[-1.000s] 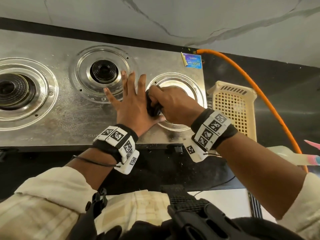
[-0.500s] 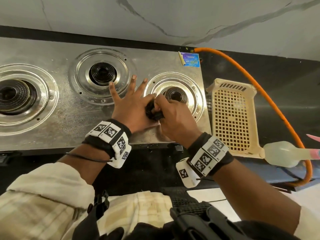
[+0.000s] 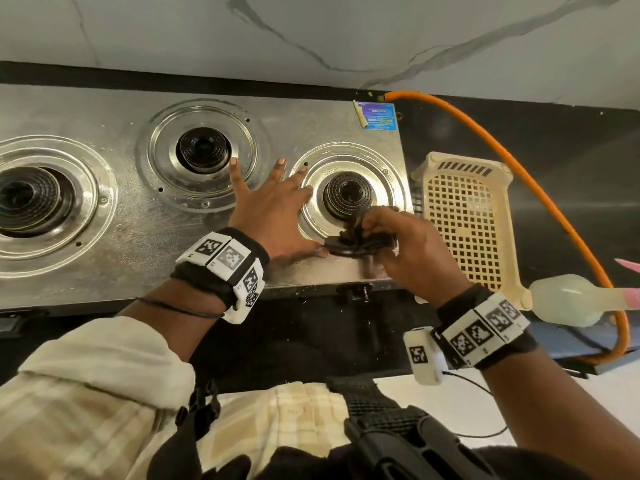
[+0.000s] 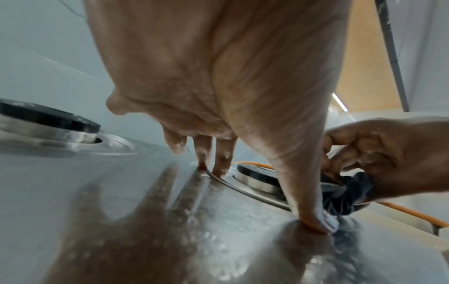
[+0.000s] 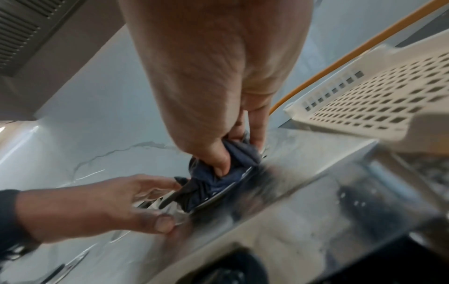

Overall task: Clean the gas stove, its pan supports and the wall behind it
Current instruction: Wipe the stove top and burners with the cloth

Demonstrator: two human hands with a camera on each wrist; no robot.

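Since 0.5 s ago: right hand (image 3: 412,251) has slid rightward and nearer the stove's front edge, leaving the right burner (image 3: 348,194) fully exposed. It bunches a dark cloth (image 3: 360,240) between curled fingers and thumb, pressed to the front rim of that burner's drip ring (image 3: 388,178). Left hand (image 3: 273,209) has shifted rightward too; fingers spread and straight, flat on the stainless gas stove (image 3: 121,244) between middle burner (image 3: 203,150) and right burner, thumb tip touching the steel beside the cloth.

Stove sits on the black table (image 3: 554,161) against the marble wall (image 3: 346,32). 3 burners, pan supports not in view.

Hidden or unclear: left burner (image 3: 31,199) cut off by the frame. Right wrist view motion-blurred. Most of the cloth is covered by the fingers. The pale bottle (image 3: 575,299) at the table's right is partly cut off.

Writing: blue sticker (image 3: 377,116) at the stove's back right corner, print too small to read. Cream perforated basket (image 3: 467,223) just beside the stove's right edge; orange gas hose (image 3: 519,171) curves behind it.
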